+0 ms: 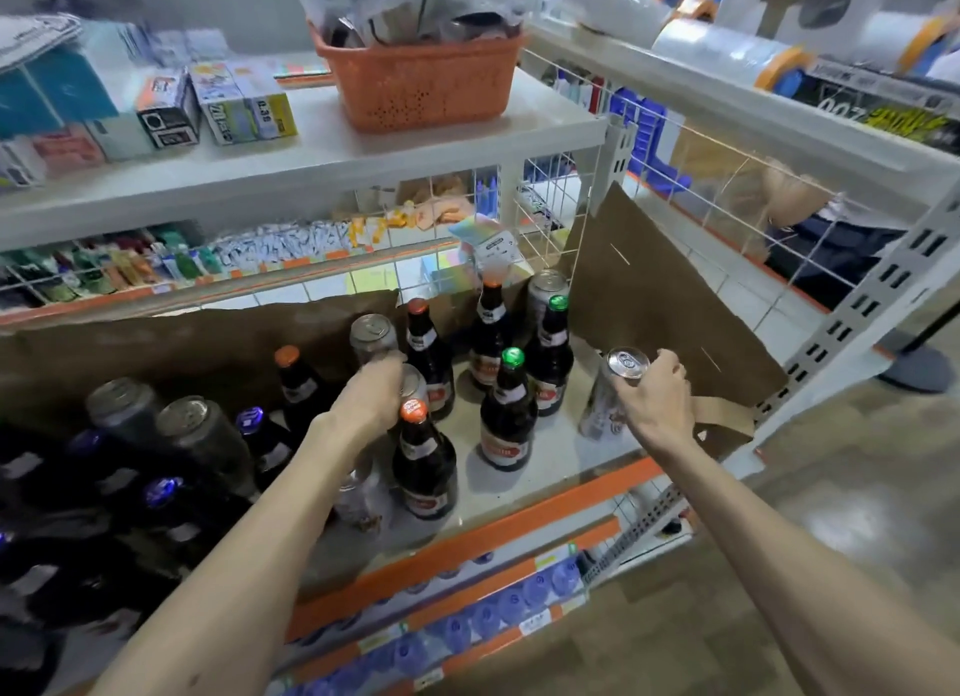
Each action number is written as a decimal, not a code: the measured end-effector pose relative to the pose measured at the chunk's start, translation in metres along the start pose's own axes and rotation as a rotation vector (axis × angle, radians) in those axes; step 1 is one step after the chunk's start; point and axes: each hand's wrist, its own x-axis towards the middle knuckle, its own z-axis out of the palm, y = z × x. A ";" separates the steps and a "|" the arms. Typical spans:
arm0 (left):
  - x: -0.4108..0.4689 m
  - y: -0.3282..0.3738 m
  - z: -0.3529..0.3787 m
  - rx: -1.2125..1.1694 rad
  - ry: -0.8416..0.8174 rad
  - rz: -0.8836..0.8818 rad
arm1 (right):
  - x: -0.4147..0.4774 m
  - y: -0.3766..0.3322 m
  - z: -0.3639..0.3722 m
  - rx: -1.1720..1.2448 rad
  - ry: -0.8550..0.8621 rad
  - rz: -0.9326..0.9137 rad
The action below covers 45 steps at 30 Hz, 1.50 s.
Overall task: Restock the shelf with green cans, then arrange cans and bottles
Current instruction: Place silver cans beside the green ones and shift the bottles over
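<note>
My right hand (655,400) grips a silver can (610,399) from above, at the right end of the white shelf (545,466). My left hand (373,395) is curled round a second silver can (413,389) in the middle of the shelf, just behind an orange-capped brown bottle (423,464). Another can (372,335) stands right behind that hand. Brown bottles with green caps (508,414) and orange caps (427,357) stand between my hands. One more can (546,292) stands at the back corner.
Dark cans (200,435) and blue-capped dark bottles (260,440) crowd the shelf's left part. Brown cardboard (670,305) lines the back and right side. An orange basket (421,84) sits on the shelf above. Blue-capped water bottles (488,612) fill the shelf below.
</note>
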 end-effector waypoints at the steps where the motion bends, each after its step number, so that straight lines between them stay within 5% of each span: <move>1: 0.001 0.000 0.001 -0.016 -0.007 -0.009 | 0.003 0.001 0.004 0.023 -0.024 -0.013; 14: -0.022 0.019 -0.042 -0.112 0.040 -0.079 | -0.007 -0.021 -0.008 0.060 -0.028 -0.043; 20: -0.045 0.048 -0.099 -0.115 0.146 -0.018 | -0.022 -0.065 -0.055 0.055 0.128 -0.089; 30: -0.080 0.083 -0.178 -0.203 0.357 0.043 | -0.052 -0.177 -0.120 0.139 0.270 -0.372; 37: -0.142 0.032 -0.223 -0.300 0.502 -0.001 | -0.103 -0.253 -0.098 0.274 0.146 -0.628; 45: -0.267 -0.109 -0.278 -0.207 0.668 -0.264 | -0.217 -0.348 -0.044 0.422 -0.109 -0.726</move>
